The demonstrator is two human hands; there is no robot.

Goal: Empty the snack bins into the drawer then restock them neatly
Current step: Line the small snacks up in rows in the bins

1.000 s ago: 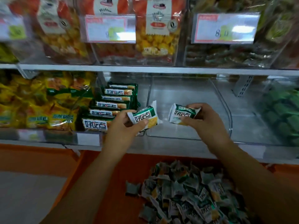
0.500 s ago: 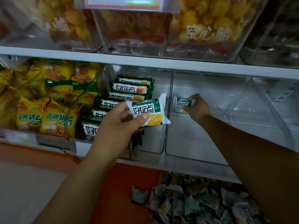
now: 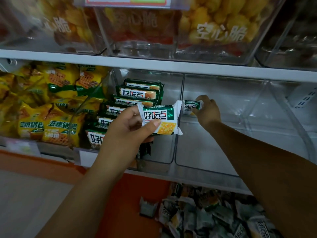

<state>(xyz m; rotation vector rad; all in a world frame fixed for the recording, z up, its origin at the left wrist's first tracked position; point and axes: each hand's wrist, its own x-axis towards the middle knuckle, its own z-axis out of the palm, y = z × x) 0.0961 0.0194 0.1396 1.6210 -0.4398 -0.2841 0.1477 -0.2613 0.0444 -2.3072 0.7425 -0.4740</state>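
My left hand (image 3: pixel 127 127) grips a green-and-white snack packet (image 3: pixel 160 118) in front of the divider between two clear bins. The left clear bin (image 3: pixel 164 155) holds a neat stepped row of the same packets (image 3: pixel 139 94). My right hand (image 3: pixel 206 111) reaches deep into the right clear bin (image 3: pixel 214 158) and pinches a second small packet (image 3: pixel 191 106) near its back left corner, against the divider wall. Below the shelf, the orange drawer (image 3: pixel 123 203) holds a loose pile of packets (image 3: pixel 214 219).
Yellow snack bags (image 3: pixel 51 107) fill the bin at left. Above the white shelf (image 3: pixel 154 65), clear bins hold yellow puffed snacks (image 3: pixel 219 30). Another clear bin wall (image 3: pixel 291 114) slants at right. A price label (image 3: pixel 127 0) hangs at the top edge.
My right hand went from in front of the bins deep into the right bin, carrying its packet. My left hand kept its packet. The camera moved closer to the shelf.
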